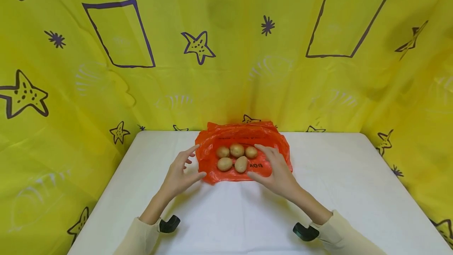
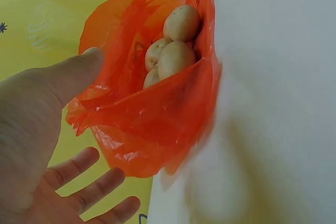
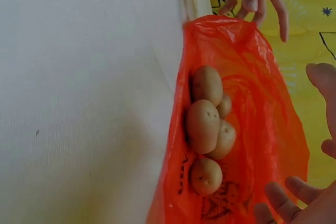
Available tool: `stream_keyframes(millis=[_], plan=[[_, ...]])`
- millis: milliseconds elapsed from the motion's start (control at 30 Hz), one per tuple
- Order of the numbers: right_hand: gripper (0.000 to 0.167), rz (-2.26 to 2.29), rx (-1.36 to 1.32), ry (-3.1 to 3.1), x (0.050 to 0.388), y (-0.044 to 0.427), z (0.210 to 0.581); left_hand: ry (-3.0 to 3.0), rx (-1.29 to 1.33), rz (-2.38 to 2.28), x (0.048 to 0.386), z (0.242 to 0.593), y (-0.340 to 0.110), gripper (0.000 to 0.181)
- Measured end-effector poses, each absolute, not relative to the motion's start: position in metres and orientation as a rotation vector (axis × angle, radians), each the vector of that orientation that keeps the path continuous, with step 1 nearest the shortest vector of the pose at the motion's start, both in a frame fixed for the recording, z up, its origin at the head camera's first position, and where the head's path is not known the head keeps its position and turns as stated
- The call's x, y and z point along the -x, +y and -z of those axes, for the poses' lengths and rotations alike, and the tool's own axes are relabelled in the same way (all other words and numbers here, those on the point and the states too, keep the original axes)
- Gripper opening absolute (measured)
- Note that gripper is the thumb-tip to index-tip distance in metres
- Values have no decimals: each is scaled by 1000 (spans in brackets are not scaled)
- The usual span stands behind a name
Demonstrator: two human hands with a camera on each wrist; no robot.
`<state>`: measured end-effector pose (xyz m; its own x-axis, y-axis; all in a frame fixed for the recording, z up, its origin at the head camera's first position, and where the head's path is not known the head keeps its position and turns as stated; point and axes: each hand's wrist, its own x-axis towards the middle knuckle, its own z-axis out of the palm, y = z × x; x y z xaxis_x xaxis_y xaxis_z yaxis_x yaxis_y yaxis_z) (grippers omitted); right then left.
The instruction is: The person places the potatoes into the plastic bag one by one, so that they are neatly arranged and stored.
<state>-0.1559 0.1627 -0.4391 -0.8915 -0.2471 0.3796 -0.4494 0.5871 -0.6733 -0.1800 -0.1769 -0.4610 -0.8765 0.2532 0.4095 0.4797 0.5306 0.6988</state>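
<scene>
An orange-red plastic bag (image 1: 276, 139) lies spread at the back of the white table with its mouth wide. Several pale brown potatoes (image 1: 237, 150) sit inside in two loose rows; dark printing shows on the plastic beside them. My left hand (image 1: 178, 176) is at the bag's left edge, fingers parted and nothing in its grasp. On the opposite side, my right hand (image 1: 279, 174) reaches over the bag's right part, thumb apart from the fingers, likewise holding nothing. In the left wrist view the near wall of the bag (image 2: 157, 114) partly hides the potatoes (image 2: 176, 59).
The white table (image 1: 226, 215) extends in front of and beside the bag. A yellow curtain (image 1: 226, 85) with drawn stars and frames surrounds the table at the back and both sides. Each wrist wears a black device, one at the left (image 1: 169, 224) and one at the right (image 1: 305, 232).
</scene>
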Motion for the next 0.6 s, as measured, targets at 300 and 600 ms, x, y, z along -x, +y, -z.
stream_keyframes(millis=[300,600], plan=[[82,-1123,-624,-2520,143,182,428,-2506,602,1183,162,459,-199,91],[84,-1042,-597,-2529,135,206,425,-2513,563,1074,151,453,-214,93]])
